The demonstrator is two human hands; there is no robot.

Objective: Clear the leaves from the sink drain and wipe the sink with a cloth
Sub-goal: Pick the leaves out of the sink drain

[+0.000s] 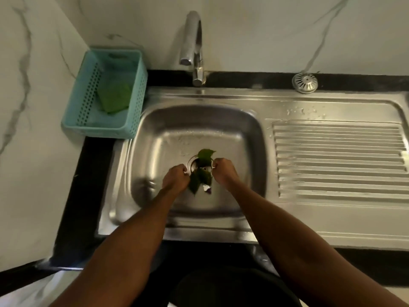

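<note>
Down in the steel sink (155,129), both hands reach to the drain (194,165) at the middle of the basin floor. The left hand (176,177) sits just left of the drain, its fingers curled in and pressed together; the fingertips seem to nip something at the drain's rim, though whether it is a leaf edge or the metal ring I cannot tell. The right hand (223,170) sits just right of the drain, also bunched into a loose fist with fingers together, the tips turned toward the drain; what they grip is too small to make out.

Between the two hands lie the green leaves (204,158): one spreads over the far side of the drain, others hang over its near side, beside the left hand. A small pale and purple scrap (207,189) lies just near of the drain among the lower leaves.

Left of the sink, on the black counter (84,185), stands a teal perforated basket (106,129) with a green cloth (115,97) lying inside. Behind the sink rises a chrome tap (193,47). Right of the basin runs the ribbed draining board (338,160), and behind that board rests a round metal strainer (305,82), upside down on the counter.
</note>
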